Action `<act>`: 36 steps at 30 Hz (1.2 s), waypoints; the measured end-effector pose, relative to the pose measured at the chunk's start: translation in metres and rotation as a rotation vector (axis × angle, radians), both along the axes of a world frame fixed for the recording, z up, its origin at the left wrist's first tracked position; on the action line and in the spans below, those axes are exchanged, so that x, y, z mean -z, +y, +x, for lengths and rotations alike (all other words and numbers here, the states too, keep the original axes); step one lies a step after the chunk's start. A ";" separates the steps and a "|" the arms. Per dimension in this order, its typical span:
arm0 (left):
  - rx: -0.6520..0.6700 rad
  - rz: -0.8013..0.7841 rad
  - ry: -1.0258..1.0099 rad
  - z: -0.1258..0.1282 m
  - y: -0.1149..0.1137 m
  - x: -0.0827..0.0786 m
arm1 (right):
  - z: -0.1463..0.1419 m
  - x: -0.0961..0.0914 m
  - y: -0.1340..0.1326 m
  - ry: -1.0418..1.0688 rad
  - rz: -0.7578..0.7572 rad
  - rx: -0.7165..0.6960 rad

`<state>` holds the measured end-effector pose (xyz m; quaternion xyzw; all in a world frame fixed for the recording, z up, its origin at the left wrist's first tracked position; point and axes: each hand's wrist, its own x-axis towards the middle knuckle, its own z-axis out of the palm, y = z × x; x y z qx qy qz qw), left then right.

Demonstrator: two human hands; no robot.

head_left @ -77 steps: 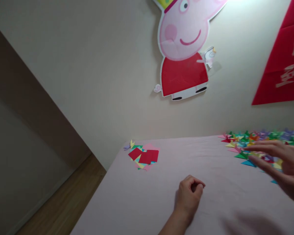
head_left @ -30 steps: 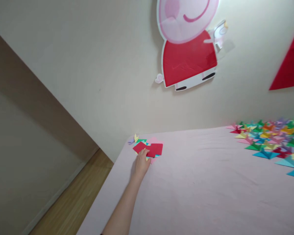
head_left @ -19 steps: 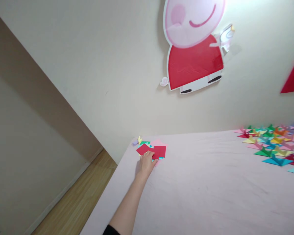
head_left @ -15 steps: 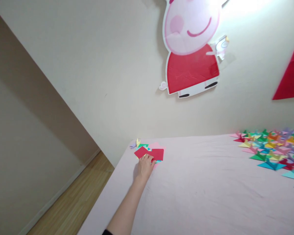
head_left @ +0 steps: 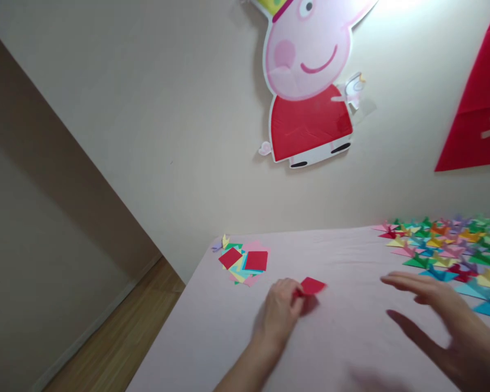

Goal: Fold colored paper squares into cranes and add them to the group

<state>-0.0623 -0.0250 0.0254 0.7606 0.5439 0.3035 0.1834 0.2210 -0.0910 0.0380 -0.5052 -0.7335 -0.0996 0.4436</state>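
text: none legible | red banner (head_left: 476, 120): white characters, cut off and blurred

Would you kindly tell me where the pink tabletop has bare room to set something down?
The pink tabletop is bare between the stack of paper squares and the folded paper cranes, and near the left hand, which holds a red paper square. The right side is crowded with cranes, beside the open right hand.

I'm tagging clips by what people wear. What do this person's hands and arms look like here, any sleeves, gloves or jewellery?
Both hands are bare, with no gloves. The left hand and its forearm show no sleeve, ring, watch or bracelet in view. The right hand is motion-blurred, so small jewellery cannot be ruled out, but no sleeve or glove shows on it.
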 end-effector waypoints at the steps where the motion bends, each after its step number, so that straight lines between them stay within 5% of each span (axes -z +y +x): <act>1: 0.126 0.065 0.047 0.015 -0.014 0.002 | -0.008 0.001 0.005 -0.096 0.009 -0.087; 3: 0.252 0.126 0.103 0.038 -0.038 0.005 | -0.020 0.011 0.008 -0.224 0.021 -0.199; 10: 0.262 0.031 0.132 0.061 -0.073 0.014 | -0.025 0.050 -0.016 -0.228 -0.327 -0.206; 20: 0.333 0.084 0.210 0.055 -0.086 0.042 | -0.003 0.033 -0.024 0.005 -0.726 -0.258; 27: 0.315 0.128 0.299 0.059 -0.090 0.070 | -0.004 0.026 -0.022 0.076 -0.789 -0.155; 36: 0.241 0.209 0.341 0.063 -0.095 0.080 | -0.014 0.036 -0.002 0.129 -0.826 -0.008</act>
